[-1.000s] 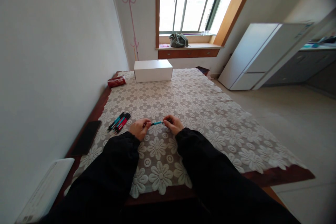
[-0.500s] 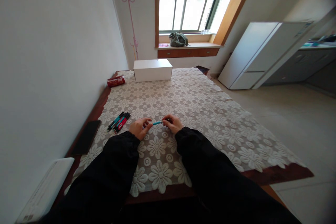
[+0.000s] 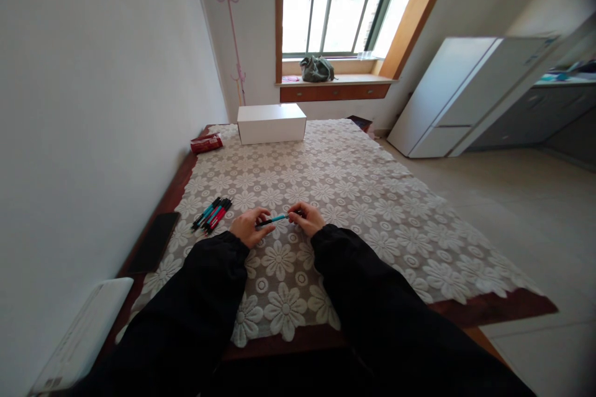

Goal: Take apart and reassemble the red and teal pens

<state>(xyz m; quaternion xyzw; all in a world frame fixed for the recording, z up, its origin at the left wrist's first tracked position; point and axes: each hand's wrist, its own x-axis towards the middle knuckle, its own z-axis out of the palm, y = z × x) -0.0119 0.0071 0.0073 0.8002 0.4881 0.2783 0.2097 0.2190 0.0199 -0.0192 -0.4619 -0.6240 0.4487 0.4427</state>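
The blue pen point(image 3: 274, 219) sits just above the lace tablecloth point(image 3: 354, 198), held level between both hands near the table's front edge. The left hand point(image 3: 248, 227) pinches its dark end with thumb and fingers closed on it; the right hand point(image 3: 306, 218) grips the other end the same way. It looks light, stiff and smooth, a thin plastic barrel that would likely roll if set down and could slip through loose fingers, so I judge a fingertip pinch near each end, as now, suits it better than a grip around the middle.

Left of the pen, close to the left hand, lies a bunch of pens point(image 3: 212, 215), blue, red and black, side by side on the cloth. Further left, at the table's bare wooden edge, lies a black phone point(image 3: 153, 242). Well beyond the pen, at the far end, stand a white box point(image 3: 271, 123) and a red packet point(image 3: 206, 144). Nothing lies between the hands and the bunch.
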